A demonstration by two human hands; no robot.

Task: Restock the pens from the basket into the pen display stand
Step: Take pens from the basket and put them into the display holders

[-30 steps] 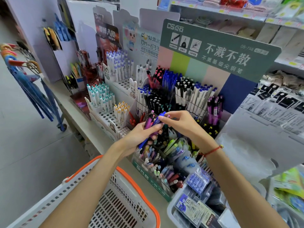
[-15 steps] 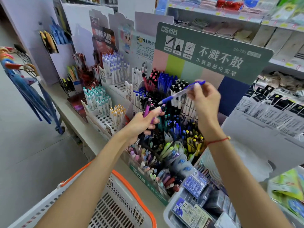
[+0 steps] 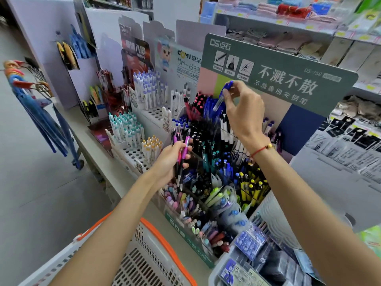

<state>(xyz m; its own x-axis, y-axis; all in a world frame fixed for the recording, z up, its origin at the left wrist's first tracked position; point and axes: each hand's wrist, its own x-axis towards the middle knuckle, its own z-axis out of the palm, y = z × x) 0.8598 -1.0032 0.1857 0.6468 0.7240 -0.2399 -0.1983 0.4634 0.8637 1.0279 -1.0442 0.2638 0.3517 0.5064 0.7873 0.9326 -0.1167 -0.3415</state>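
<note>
The pen display stand (image 3: 278, 83) fills the middle of the view, its green header board toward 1 o'clock and its rows of upright pens stepping down toward 6 o'clock. The white basket (image 3: 144, 263) with an orange rim sits at 7 o'clock, under the left forearm; its inside is mostly hidden. White pen racks (image 3: 136, 153) stand at 9 o'clock of the stand, on the same counter. The right hand (image 3: 245, 114) is raised in front of the header board, fingertips pinching a blue pen (image 3: 223, 94) that tilts down over the back row of blue pens. The left hand (image 3: 171, 159), at 8 o'clock of the right, is curled round a small bunch of pink pens (image 3: 182, 159), tips pointing down, just above the front compartments.
</note>
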